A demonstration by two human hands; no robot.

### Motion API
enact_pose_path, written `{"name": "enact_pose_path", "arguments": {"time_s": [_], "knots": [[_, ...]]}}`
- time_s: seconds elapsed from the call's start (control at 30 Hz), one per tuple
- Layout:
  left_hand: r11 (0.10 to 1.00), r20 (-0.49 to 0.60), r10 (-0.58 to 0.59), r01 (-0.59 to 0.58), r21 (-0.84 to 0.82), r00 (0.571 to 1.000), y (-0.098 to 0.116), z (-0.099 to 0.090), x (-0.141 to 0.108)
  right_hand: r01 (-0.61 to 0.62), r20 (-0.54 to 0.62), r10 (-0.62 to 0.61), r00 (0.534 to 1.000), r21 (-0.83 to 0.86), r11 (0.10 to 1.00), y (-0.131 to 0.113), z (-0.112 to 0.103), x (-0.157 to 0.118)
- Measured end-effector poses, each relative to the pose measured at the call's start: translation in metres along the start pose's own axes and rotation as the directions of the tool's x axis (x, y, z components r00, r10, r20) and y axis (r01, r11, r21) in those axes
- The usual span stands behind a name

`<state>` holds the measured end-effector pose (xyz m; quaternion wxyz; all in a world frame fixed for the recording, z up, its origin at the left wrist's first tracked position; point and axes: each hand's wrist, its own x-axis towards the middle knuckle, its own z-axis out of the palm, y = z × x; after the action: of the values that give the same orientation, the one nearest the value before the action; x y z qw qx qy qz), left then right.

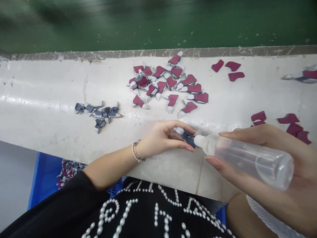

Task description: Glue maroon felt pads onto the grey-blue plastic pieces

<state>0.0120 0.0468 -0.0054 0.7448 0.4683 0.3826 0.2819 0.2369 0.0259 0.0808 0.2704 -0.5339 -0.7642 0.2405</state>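
My left hand (170, 136) pinches a small dark grey and white plastic part (188, 138) between thumb and fingers, above the worktop's front half. Wrapped around a clear squeeze bottle (247, 158) is my right hand (279, 172). The bottle lies nearly level, its white nozzle pointing left, right at the plastic part; whether it touches cannot be made out. Beyond my hands lies a pile of similar parts with maroon pieces on top (161, 86). Left of my left hand is a smaller group of dark grey parts without maroon pieces (99, 112).
Loose maroon pieces lie at the back right (233, 66) and beside my right hand (288, 118). A grey and maroon item (304, 76) sits at the right edge. Below the white worktop (37, 99), a blue bin (46, 178) holds many small parts. A green surface (158, 26) runs behind.
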Motion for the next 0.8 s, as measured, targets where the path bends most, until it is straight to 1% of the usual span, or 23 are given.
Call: {"name": "enact_pose_path", "arguments": {"time_s": [0.13, 0.2, 0.43, 0.57, 0.63, 0.8], "knots": [[0.999, 0.0, 0.031, -0.031, -0.007, 1.0, 0.001, -0.001, 0.0, -0.057, -0.015, 0.057, 0.998, -0.006, 0.998, 0.002, -0.002, -0.002], [0.999, -0.004, 0.039, -0.039, 0.003, 0.999, 0.0, -0.001, 0.0, -0.064, -0.015, 0.064, 0.998, -0.012, 0.998, 0.002, -0.002, -0.004], [0.996, 0.008, 0.078, -0.079, 0.049, 0.997, -0.002, -0.001, 0.001, -0.051, -0.013, 0.051, 0.999, 0.004, 0.999, -0.001, 0.001, -0.002], [0.989, 0.021, 0.099, -0.101, 0.106, 0.995, -0.004, -0.002, 0.001, -0.004, 0.029, 0.003, 1.0, 0.028, 1.0, 0.0, -0.002, 0.001], [0.98, 0.027, 0.138, -0.141, 0.14, 0.99, -0.004, -0.003, 0.001, 0.02, 0.059, -0.024, 0.998, 0.055, 0.998, 0.001, -0.005, 0.0], [0.932, 0.007, 0.296, -0.29, 0.218, 0.955, -0.002, -0.004, 0.001, 0.004, 0.093, -0.012, 0.996, 0.083, 0.997, 0.003, -0.01, -0.004]]}}
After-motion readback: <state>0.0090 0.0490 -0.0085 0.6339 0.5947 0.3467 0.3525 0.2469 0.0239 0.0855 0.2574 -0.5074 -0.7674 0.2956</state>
